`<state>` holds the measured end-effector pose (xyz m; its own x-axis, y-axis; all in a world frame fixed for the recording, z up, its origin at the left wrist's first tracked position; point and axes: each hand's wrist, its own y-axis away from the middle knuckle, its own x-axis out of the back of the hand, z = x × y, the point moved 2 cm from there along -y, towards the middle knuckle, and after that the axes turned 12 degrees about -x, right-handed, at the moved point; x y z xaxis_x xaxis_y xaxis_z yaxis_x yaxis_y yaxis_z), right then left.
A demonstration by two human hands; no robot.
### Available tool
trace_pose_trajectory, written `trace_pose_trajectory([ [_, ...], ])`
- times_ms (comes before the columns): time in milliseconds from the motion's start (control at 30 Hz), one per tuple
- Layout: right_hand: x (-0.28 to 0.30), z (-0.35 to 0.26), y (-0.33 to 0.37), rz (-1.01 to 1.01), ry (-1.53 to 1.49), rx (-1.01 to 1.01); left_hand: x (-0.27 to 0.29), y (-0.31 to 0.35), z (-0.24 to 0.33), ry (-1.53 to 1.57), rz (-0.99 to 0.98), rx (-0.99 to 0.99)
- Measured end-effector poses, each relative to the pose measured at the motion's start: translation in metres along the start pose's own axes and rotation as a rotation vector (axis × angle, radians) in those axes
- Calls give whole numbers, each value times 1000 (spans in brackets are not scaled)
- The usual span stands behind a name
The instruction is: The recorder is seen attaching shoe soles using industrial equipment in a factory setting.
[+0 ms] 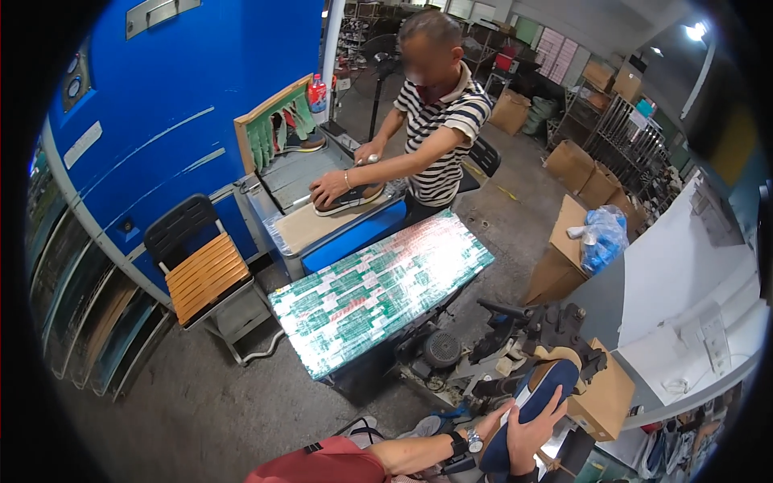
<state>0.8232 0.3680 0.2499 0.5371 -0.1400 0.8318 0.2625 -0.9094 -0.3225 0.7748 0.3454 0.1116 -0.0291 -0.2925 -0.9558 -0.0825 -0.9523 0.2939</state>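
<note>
At the lower right I hold a navy blue shoe (550,388) with a pale strip along its side, tilted up against a dark metal machine (515,354). My left hand (493,417), with a watch on its wrist, closes on the shoe's near side. My right hand (533,431) wraps its fingers around the shoe from the right. A rounded tan edge shows beside the upper end of the shoe; whether it belongs to the shoe or the machine I cannot tell. My hands cover part of the shoe's middle.
A co-worker in a striped shirt (444,105) handles a dark shoe (350,200) at a conveyor beside a blue cabinet (193,88). A green-and-white covered table (378,298) stands between us. Nearby are a slatted chair (208,278), a cardboard box (555,253) and a motor (442,348).
</note>
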Motion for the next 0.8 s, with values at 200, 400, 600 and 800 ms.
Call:
trace_pose_trajectory([
  [200, 4, 29, 27, -1, -7, -45, 5, 28, -9, -74, -36, -30],
  [400, 10, 115, 81, -184, -1069, -814, 48, 63, -3, -327, -231, 108],
  [600, -83, 92, 27, -1116, -1902, -725, 50, 115, 34, -751, -314, 78],
  [800, -62, 42, 20, -864, -1830, -963, 36, 218, 100, -1048, 110, 59],
])
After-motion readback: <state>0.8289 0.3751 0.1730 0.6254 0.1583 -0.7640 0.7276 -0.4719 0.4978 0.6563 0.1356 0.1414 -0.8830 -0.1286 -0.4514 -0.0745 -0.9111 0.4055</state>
